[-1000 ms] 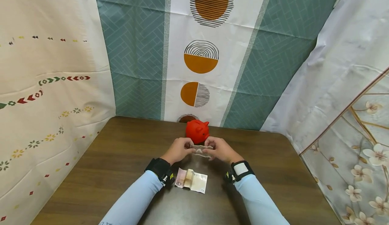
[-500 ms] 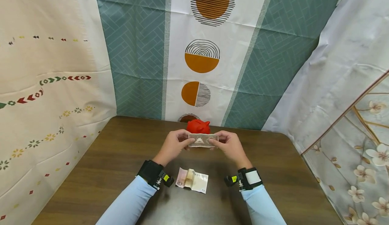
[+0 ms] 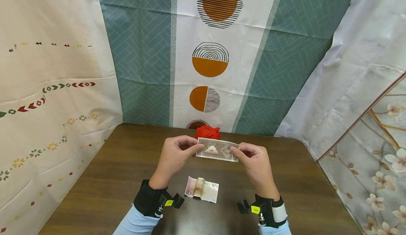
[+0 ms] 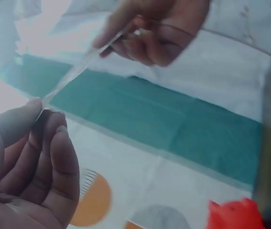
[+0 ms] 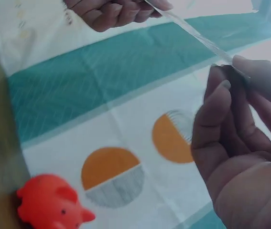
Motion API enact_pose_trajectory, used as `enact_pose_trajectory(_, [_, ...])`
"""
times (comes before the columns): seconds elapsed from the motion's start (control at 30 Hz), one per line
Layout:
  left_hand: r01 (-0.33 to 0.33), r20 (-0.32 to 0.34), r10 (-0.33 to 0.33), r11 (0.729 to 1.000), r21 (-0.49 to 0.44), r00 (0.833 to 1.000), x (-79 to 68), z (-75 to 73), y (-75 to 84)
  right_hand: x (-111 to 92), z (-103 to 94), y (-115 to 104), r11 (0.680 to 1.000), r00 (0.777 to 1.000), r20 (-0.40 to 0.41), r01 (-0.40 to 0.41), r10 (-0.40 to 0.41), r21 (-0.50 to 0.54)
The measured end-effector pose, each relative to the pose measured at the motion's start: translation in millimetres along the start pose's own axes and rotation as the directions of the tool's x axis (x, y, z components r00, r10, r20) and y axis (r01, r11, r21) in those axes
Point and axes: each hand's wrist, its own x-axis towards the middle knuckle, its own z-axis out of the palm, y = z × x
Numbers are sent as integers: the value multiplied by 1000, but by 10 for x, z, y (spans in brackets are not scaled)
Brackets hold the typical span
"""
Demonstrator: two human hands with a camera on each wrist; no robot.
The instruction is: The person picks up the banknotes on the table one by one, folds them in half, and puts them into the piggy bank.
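A greyish-brown banknote [image 3: 219,150] with a pale triangular print is stretched flat between both hands above the table. My left hand [image 3: 176,155] pinches its left end between thumb and fingers. At the other end, my right hand [image 3: 255,162] holds it the same way, thumb on the near face. Both wrist views show the banknote [image 4: 70,76] almost edge-on, a thin taut strip. Just behind it stands a red piggy bank [image 3: 207,132], its lower part hidden in the head view. A second banknote [image 3: 209,191], pinkish and cream with fold creases, lies nearer on the table.
The brown wooden table [image 3: 127,164] reaches back to a green and white hanging cloth [image 3: 142,58]. A cream patterned cloth [image 3: 57,122] hangs at the left, and a white flowered cloth [image 3: 364,157] at the right.
The banknote went from small and bunched between close hands to spread out wide. Both hands have drawn apart and come up and nearer. The piggy bank and the creased banknote stay put.
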Motion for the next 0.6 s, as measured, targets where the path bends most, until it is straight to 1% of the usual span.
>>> enact_pose_trajectory(0.07, [11, 1, -11, 1000, -17, 1000, -50, -6, 112, -43, -12, -72, 998, 1000, 19, -17, 16, 61])
enact_pose_trajectory(0.17, [38, 4, -37, 998, -44, 999, -114, -3, 367, -93, -49, -62, 988, 999, 31, -30, 26, 153])
enact_pose_trajectory(0.23, [42, 3, -42, 998, -49, 999, -152, -2, 519, -116, -65, -53, 983, 999, 18, -34, 31, 180])
enact_pose_trajectory(0.3, [50, 4, -49, 997, -59, 999, -183, -1, 651, -132, -76, -50, 984, 1000, -5, -22, 23, 175])
enact_pose_trajectory(0.43, [42, 11, -41, 997, -70, 999, -217, -4, 704, -159, -81, -113, 987, 999, -39, -14, 21, 158])
enact_pose_trajectory(0.6, [25, 15, -24, 997, -67, 1000, -218, 6, 719, -186, -97, -147, 988, 999, -40, -6, 12, 152])
